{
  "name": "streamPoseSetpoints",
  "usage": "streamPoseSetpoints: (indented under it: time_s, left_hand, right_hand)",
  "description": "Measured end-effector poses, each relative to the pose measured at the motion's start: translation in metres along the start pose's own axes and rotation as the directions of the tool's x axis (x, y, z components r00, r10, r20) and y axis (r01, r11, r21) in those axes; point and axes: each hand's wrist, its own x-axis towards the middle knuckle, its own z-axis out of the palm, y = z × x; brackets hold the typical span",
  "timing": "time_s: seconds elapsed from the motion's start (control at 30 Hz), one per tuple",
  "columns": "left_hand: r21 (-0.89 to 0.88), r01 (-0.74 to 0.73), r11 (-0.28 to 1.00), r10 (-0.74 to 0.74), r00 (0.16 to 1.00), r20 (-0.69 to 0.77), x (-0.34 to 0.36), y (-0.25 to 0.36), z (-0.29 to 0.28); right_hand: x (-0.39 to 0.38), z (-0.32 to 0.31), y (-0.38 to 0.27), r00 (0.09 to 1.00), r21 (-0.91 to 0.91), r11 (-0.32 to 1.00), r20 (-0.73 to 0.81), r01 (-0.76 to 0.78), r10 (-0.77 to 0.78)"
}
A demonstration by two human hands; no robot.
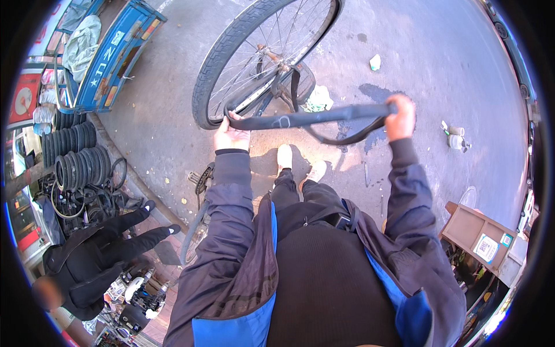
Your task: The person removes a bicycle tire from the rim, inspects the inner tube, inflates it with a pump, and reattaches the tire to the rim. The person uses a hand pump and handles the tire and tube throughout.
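I hold a black inner tube (312,118) stretched sideways before me, with a faint round mark on its stretched part. My left hand (231,134) grips it at the left, close beside the lower edge of a bicycle wheel's tyre (206,87). My right hand (399,118) is closed on it at the right, where it doubles back in a drooping loop. Part of the tube hangs from near the wheel's rusty hub (283,66). A crumpled white-green cloth (317,99) lies on the ground behind the tube.
A blue cart (101,69) stands upper left, above stacked tyres (81,165). A person (95,248) in dark clothes is at lower left. A bicycle pedal (199,179) is left of my legs. Bottles (455,139), a wrench (366,173) and a brown box (474,231) are at right.
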Motion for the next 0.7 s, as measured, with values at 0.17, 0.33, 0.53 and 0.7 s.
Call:
streamPoseSetpoints:
  time_s: [0.17,0.33,0.53,0.7]
  left_hand:
    - [-0.074,-0.094,0.993,0.087,0.992,-0.09,0.007,-0.001,-0.004]
    - [-0.175,-0.2,0.964,0.183,0.977,-0.109,0.017,0.033,-0.024]
    - [-0.144,-0.261,0.955,0.228,0.951,-0.211,0.012,0.04,-0.09]
    - [-0.288,-0.286,0.914,0.246,0.955,-0.168,-0.01,0.064,-0.143]
  right_hand:
    - [0.106,-0.056,-0.017,0.907,0.018,0.999,-0.421,0.035,-0.025]
    - [0.149,-0.064,-0.04,0.897,0.081,0.991,-0.436,0.111,-0.064]
    - [0.131,0.006,-0.058,0.966,0.53,0.848,-0.229,0.018,0.123]
    - [0.108,0.055,-0.082,0.959,0.709,0.658,0.092,-0.253,0.27]
